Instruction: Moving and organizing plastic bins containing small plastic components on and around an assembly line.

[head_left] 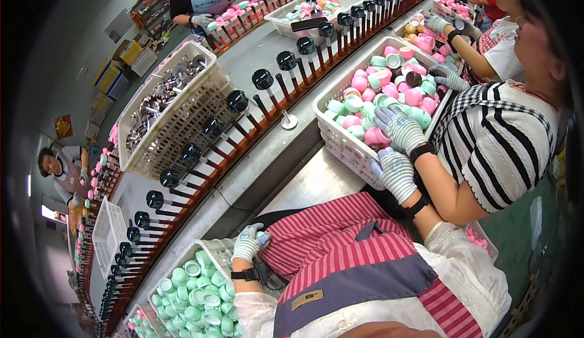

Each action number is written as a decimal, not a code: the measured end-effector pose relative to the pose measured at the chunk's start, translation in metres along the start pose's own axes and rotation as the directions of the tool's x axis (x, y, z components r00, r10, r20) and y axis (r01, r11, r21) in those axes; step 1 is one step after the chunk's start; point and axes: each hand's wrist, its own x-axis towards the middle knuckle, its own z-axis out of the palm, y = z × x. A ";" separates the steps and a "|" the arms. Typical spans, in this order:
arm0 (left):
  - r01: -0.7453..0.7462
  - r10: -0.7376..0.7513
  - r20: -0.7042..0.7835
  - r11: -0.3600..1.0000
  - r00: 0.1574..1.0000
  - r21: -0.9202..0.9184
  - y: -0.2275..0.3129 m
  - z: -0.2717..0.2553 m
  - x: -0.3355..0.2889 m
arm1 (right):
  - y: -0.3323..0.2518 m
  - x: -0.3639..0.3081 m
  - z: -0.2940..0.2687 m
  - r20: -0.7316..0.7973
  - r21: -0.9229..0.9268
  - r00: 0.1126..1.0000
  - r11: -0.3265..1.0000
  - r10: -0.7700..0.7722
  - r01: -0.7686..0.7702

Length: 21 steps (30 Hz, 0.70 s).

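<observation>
My left hand [248, 243], in a pale knit glove, is beside my striped apron and the rim of a white crate [224, 250] full of mint-green cups [193, 286]. Its fingers are loosely bent and apart, with nothing seen in them. My right hand [396, 177], gloved in striped knit, is at the near corner of another white crate [350, 149]. The fingers are stretched out and apart against the crate; the palm side is hidden. Pink and mint cups [380, 91] fill this crate. A co-worker's gloved hand [401, 128] reaches over its rim, just beyond mine.
A curved conveyor carries a row of upright spindles topped with glossy dark caps [263, 79]. Inside its loop stand a basket of metal parts [201, 73], an empty-looking white basket [109, 234] and a crate of mixed cups [322, 3]. Co-workers stand at the right and across the line.
</observation>
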 end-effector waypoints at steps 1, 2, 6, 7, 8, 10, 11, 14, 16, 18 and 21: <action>-0.001 0.001 0.000 1.000 1.000 0.000 0.003 -0.001 0.000 | 0.000 -0.001 0.000 0.000 -0.001 1.000 1.000 0.001 -0.001; -0.019 0.019 -0.012 1.000 1.000 0.004 0.006 -0.003 0.000 | 0.001 -0.001 -0.001 0.006 -0.001 1.000 1.000 0.011 -0.011; -0.034 0.035 -0.015 0.999 0.999 0.040 0.017 -0.009 -0.004 | 0.000 -0.001 -0.001 0.022 -0.003 1.000 1.000 0.022 -0.022; -0.033 0.034 -0.015 0.999 0.999 0.039 0.016 -0.009 -0.004 | -0.001 -0.001 -0.001 0.022 -0.003 1.000 1.000 0.020 -0.020; -0.055 0.057 -0.024 0.997 0.998 0.056 0.016 -0.009 -0.004 | -0.001 -0.001 -0.002 0.024 -0.003 0.999 1.000 0.021 -0.021; -0.069 0.072 -0.038 0.995 0.997 0.070 0.011 -0.008 -0.006 | -0.004 0.001 -0.002 0.026 0.000 1.000 1.000 0.011 -0.011; -0.121 0.123 -0.095 0.992 0.988 0.030 0.005 -0.005 -0.005 | -0.004 0.002 -0.001 0.019 0.001 1.000 1.000 0.004 -0.004; -0.229 0.222 -0.185 0.973 0.957 -0.016 -0.010 0.003 0.000 | -0.005 0.002 -0.001 0.013 -0.001 1.000 1.000 -0.001 0.001; -0.269 0.257 -0.225 0.963 0.940 -0.024 -0.020 0.007 0.000 | -0.008 0.003 0.000 0.009 -0.009 1.000 1.000 -0.011 0.011; -0.203 0.200 -0.134 0.979 0.970 -0.009 -0.029 0.009 -0.002 | -0.009 0.001 0.001 0.025 -0.013 1.000 1.000 -0.005 0.005; -0.085 0.085 0.007 0.992 0.996 0.092 -0.024 0.011 -0.004 | -0.009 -0.004 -0.003 0.014 -0.023 1.000 1.000 0.004 -0.003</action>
